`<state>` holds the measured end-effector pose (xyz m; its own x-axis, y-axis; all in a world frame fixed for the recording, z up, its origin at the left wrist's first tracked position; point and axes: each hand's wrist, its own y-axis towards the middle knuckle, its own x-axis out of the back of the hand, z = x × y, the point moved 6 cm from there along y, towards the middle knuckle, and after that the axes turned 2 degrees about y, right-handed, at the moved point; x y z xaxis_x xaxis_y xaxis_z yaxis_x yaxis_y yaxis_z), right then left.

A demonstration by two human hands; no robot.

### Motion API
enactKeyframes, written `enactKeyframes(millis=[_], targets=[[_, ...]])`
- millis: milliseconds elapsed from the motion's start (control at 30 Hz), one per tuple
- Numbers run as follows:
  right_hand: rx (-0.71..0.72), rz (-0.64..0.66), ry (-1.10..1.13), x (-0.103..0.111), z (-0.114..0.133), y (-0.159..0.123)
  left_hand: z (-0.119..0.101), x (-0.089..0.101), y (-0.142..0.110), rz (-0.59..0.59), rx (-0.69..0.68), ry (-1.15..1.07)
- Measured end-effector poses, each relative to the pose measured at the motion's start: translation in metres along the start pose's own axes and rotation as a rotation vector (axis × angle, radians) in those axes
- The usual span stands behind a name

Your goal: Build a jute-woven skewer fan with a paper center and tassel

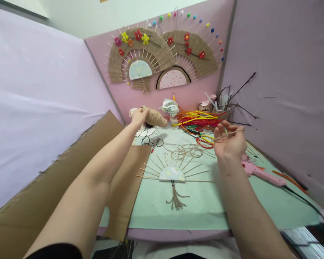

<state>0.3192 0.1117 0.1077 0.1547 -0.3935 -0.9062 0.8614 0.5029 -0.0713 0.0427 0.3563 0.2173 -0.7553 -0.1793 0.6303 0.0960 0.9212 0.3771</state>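
My left hand (140,116) grips one end of a cone of tan twine (156,118), lifted over the back left of the table. Loose loops of twine (187,149) lie across the middle. Off to the right, my right hand (230,140) is raised palm up, its curled fingers closed on a strand of the twine. Between my forearms a small fan frame lies flat: a pale floral half-circle (172,174) with thin sticks (197,167) radiating from it and a twine tassel (176,200) hanging below.
Cardboard (125,194) lies on the left. A pink glue gun (264,175) with a black cord rests at right. Red and yellow pipe cleaners (199,118), pliers (193,131) and a pot of twigs (223,113) stand at the back. Two finished fans (140,46) hang on the pink board.
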Motion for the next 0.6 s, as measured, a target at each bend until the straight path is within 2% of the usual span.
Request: enactKeyframes(millis=[133,267,367,600], targets=[[-0.039,0.030,-0.050,-0.006,-0.004,-0.010,-0.027,-0.054,0.037,0.110,-0.105,0.175],[-0.057,0.070,-0.093,-0.010,-0.009,-0.015,-0.036,-0.092,0.047,0.205,-0.140,0.280],[-0.087,0.083,-0.115,-0.011,-0.015,-0.017,-0.035,-0.102,0.044,0.221,-0.139,0.321],[-0.154,0.092,-0.161,-0.009,-0.028,-0.017,-0.031,-0.103,0.039,0.201,-0.066,0.329]])
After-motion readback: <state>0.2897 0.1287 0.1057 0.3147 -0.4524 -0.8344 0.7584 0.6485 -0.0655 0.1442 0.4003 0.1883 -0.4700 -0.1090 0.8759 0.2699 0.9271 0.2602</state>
